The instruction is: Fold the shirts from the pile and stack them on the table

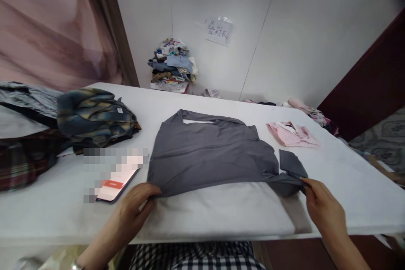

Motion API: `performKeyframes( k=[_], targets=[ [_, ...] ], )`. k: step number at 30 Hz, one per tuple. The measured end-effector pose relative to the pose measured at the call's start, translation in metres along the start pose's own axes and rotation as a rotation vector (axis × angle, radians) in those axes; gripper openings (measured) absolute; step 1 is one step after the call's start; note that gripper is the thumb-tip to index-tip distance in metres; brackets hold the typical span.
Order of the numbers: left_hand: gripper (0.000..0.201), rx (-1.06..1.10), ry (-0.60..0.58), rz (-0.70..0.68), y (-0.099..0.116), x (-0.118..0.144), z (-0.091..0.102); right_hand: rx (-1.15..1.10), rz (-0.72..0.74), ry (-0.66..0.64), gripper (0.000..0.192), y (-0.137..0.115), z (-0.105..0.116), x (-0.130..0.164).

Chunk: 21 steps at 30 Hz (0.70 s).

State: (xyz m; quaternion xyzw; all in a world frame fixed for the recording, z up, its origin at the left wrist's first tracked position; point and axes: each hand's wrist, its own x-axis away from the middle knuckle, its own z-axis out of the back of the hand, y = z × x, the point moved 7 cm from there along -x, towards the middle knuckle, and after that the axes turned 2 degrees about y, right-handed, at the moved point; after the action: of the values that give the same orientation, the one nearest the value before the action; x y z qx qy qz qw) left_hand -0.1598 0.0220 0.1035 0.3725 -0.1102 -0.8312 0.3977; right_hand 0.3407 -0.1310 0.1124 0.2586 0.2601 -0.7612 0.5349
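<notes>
A grey shirt (209, 152) lies spread on the white table (221, 215), collar toward the far side. My left hand (134, 209) pinches its near left hem corner. My right hand (322, 209) grips the bunched fabric at the near right, beside a folded-out cuff (292, 163). The near hem is lifted slightly off the table between both hands.
A phone (115, 185) lies left of the shirt near my left hand. Dark plaid garments (95, 116) are heaped at the left. A folded pink shirt (291, 133) sits at the right. A clothes pile (172, 65) stands against the wall under a paper note (218, 31).
</notes>
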Motion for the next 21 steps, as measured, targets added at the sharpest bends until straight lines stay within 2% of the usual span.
performKeyframes(
  k=[3,6,8,10,12,14,17,19,21],
  targets=[
    [0.019,0.109,-0.038,0.217,-0.011,-0.007,0.001,-0.113,-0.118,-0.038,0.031,0.004,-0.002,-0.022],
    [0.027,0.210,-0.027,0.408,-0.024,-0.029,0.003,-0.308,-0.256,-0.026,0.034,0.003,-0.013,-0.067],
    [0.031,0.228,0.013,0.524,-0.038,-0.052,0.003,-0.371,-0.241,0.073,0.034,-0.008,-0.024,-0.107],
    [0.033,0.161,0.014,0.663,-0.056,-0.074,-0.003,-0.403,-0.144,0.135,0.034,-0.028,-0.044,-0.145],
    [0.036,-0.004,-0.029,0.749,-0.071,-0.092,-0.013,-0.391,-0.097,0.026,0.038,-0.050,-0.078,-0.172],
    [0.042,-0.200,-0.059,0.691,-0.074,-0.107,-0.021,-0.362,-0.038,-0.093,0.042,-0.072,-0.106,-0.180],
    [0.050,-0.383,-0.028,0.427,-0.057,-0.112,-0.033,-0.393,0.057,-0.152,0.041,-0.093,-0.121,-0.163],
    [0.048,-0.399,-0.028,0.247,-0.043,-0.103,-0.042,-0.427,0.064,-0.142,0.038,-0.090,-0.118,-0.143],
    [0.046,-0.372,-0.069,0.116,-0.035,-0.088,-0.052,-0.429,0.012,-0.136,0.038,-0.072,-0.113,-0.121]
  ],
)
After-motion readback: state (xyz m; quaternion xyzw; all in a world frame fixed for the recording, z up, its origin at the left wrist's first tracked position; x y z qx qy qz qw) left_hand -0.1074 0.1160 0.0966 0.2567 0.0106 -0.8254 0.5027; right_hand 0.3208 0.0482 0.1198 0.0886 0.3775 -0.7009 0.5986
